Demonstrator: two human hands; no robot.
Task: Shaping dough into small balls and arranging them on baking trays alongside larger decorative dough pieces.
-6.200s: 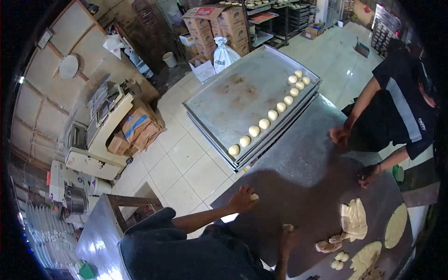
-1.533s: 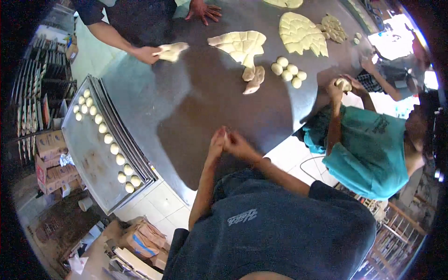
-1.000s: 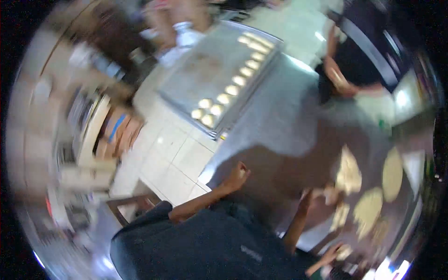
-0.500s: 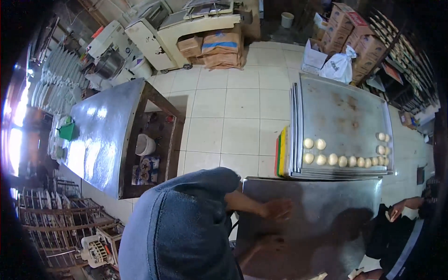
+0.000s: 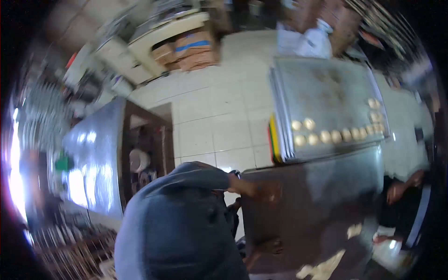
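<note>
My left arm, in a blue-grey sleeve (image 5: 186, 219), reaches right over a dark metal worktable (image 5: 322, 205). My left hand (image 5: 268, 190) is low over the tabletop near its left edge, fingers stretched and blurred, with nothing visible in it. Lower down, my right hand (image 5: 275, 246) is over the same table, partly in shadow. Its fingers are too dark and smeared to read. A flattened, irregular strip of pale dough (image 5: 326, 268) lies at the table's near side. Beyond it sits a small dough piece (image 5: 354, 230), apart from both hands.
Stacked metal trays (image 5: 322, 88) adjoin the table's far edge, with round dough balls (image 5: 336, 136) on top. A co-worker's hand (image 5: 396, 190) and dark clothing show at the right. Another metal-topped table (image 5: 98, 149) stands left, before cream machinery (image 5: 168, 28) and brown sacks (image 5: 196, 51).
The whole view has shifted and blurred, bringing more of the dough at the table's near side into sight. The co-worker's hands have changed position. My left hand remains over the tabletop.
</note>
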